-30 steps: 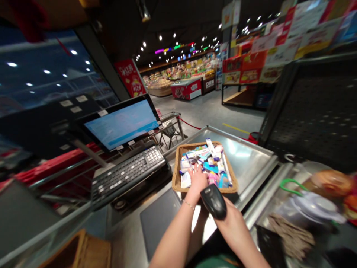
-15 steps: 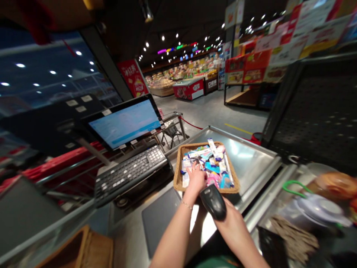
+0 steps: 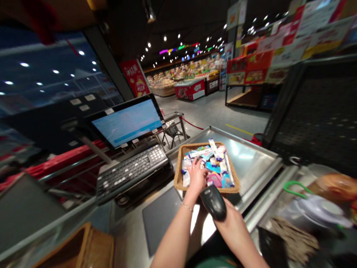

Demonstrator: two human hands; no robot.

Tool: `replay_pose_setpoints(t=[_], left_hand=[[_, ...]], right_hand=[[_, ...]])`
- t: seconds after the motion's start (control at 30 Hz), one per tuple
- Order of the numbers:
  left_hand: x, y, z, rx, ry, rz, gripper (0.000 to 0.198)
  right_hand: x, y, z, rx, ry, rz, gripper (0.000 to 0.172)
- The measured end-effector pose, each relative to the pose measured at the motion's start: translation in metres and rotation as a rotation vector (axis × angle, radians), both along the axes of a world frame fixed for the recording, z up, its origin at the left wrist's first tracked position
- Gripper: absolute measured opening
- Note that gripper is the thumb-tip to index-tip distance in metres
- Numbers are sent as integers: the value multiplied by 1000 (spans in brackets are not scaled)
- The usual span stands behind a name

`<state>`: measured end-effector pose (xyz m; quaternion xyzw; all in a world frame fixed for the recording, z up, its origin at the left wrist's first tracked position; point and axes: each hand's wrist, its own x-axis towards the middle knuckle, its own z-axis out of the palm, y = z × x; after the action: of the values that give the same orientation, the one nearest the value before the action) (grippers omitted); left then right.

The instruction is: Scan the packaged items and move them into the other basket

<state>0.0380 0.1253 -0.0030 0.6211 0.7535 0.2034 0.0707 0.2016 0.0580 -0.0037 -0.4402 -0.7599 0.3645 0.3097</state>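
Observation:
A wicker basket (image 3: 179,182) full of small packaged goods (image 3: 213,167) sits on the metal counter. My left hand (image 3: 197,176) reaches into its near left part, fingers on the packets; whether it grips one of them is hidden. A bracelet is round the left wrist. My right hand (image 3: 232,219) is wrapped round a black handheld scanner (image 3: 213,203), whose head points toward the basket's near edge, close beside my left hand.
A monitor (image 3: 128,121) and black keyboard (image 3: 132,169) stand left of the basket. A grey flat plate (image 3: 161,219) lies nearer me. At the right are a lidded container (image 3: 318,208), a brown cloth (image 3: 292,236) and a dark panel (image 3: 315,111).
My left hand's fingers have shifted slightly among the packets. The right hand holds the scanner in nearly the same place. The view has moved very slightly.

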Motion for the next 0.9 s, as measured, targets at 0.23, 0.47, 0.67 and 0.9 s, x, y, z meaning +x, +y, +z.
replay_pose_setpoints(t=[0.23,0.47,0.67,0.9], left_hand=[[-3,-6,42,143,-33,114,11],[-19,-26,72,73,53,188,20],[-32,-48,80,2,149,236,28],[-47,-72,78,-136,191,271,29]], right_hand=[[-2,-1,0,7,-8,-6,48],[-6,-6,4,-15,-20,40,56],[-10,-11,6,2,-1,84,57],[-16,-18,7,-20,54,174,58]])
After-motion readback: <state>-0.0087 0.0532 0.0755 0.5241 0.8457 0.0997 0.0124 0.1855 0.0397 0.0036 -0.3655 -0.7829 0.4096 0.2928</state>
